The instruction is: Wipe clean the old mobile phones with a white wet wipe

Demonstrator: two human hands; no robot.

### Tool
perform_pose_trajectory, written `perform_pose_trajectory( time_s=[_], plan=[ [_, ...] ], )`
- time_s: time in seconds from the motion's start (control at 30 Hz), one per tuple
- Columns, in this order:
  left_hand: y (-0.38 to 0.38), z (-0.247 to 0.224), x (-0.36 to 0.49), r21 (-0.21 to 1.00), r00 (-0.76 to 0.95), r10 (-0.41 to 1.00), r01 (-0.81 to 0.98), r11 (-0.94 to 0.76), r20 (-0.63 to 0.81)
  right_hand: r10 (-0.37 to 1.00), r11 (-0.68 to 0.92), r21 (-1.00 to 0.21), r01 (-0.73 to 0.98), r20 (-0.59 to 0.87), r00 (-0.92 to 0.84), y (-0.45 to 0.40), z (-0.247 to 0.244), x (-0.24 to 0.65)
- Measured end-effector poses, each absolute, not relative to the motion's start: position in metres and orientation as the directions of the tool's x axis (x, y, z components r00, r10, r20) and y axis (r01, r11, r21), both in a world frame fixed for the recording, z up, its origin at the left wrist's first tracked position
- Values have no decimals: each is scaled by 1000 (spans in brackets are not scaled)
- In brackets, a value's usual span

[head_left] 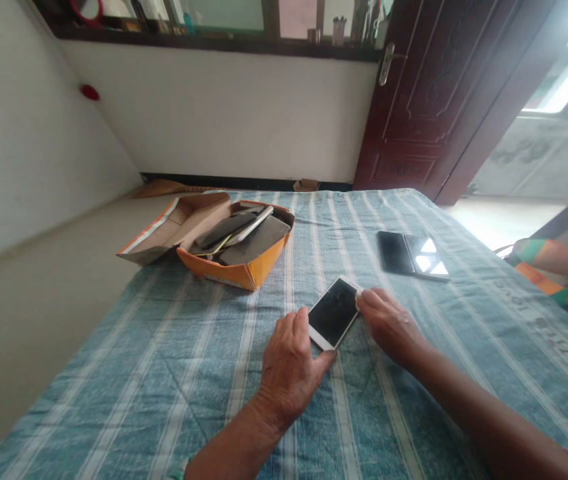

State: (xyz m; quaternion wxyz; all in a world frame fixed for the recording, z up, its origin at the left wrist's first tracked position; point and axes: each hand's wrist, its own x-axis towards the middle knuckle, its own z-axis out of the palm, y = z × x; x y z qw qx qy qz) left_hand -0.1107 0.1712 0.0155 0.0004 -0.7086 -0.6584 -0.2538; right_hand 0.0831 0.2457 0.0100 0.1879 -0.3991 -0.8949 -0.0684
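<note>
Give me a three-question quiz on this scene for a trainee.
1. True or false: the lid of the orange box is closed.

2. What lies on the striped cloth, beyond and to the right of the white phone?
A) a mug
B) two dark phones side by side
C) a hammer

3. Fill in: the ____ hand grips the near end of the white phone.

Key: 1. False, it stands open. 2. B. 3. Left; the left hand grips there, and the right hand is at the far end.

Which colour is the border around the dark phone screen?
The border is white, best seen in the head view.
</note>
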Motion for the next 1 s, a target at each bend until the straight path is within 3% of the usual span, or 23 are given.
perform_pose_trajectory(
  time_s=[0.17, 0.4, 1.0],
  plan=[
    [171, 12, -114, 347, 11, 933, 926, -145, 360, 591, 770, -104, 629, 486, -644, 237, 22, 57],
    [172, 2, -118, 329, 38, 908, 925, -190, 417, 464, 877, -67, 476, 378, -801, 231, 23, 22],
    [171, 7, -114, 385, -10, 909, 908, -166, 416, 618, 775, -38, 631, 257, -743, 257, 27, 23]
  ],
)
